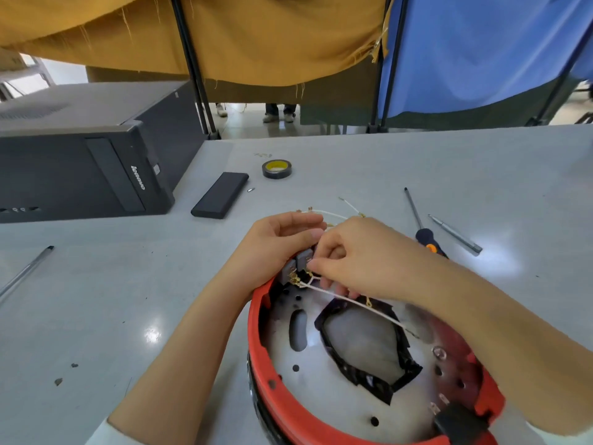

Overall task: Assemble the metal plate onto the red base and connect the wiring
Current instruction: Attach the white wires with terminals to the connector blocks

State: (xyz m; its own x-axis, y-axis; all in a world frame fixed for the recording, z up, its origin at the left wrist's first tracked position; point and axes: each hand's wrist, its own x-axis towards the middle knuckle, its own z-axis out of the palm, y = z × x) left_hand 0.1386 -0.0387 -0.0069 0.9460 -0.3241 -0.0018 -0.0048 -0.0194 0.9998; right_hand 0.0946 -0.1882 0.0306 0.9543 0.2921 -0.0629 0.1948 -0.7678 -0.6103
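Left hand: my left hand [276, 239] curls round the gray switch blocks [296, 264] at the base's 11 o'clock rim, fingers bent over their top, gripping them.
Right hand: my right hand [349, 255] reaches in from 3 o'clock and pinches at the brass terminals [300, 279] just under the blocks; fingertips closed on the wire ends there.
Red base: I see the red base [256, 329] at 6 o'clock on the gray table [96, 300], close to me.
Metal plate: the metal plate [324, 380] lies inside the base, with a black-taped opening [362, 345] in its middle.
Wiring: a white wire [353, 305] runs from the terminals across the plate toward 4 o'clock; more white leads [330, 215] lie past my hands at 12 o'clock.
Tools: a screwdriver [420, 224] and a metal rod [455, 234] rest at 2 o'clock.
Far side: tape roll [278, 169] at 12 o'clock, black flat case [220, 199] at 11, computer tower [86, 159] at 10.
Left edge: a pen [25, 273] at 9 o'clock.
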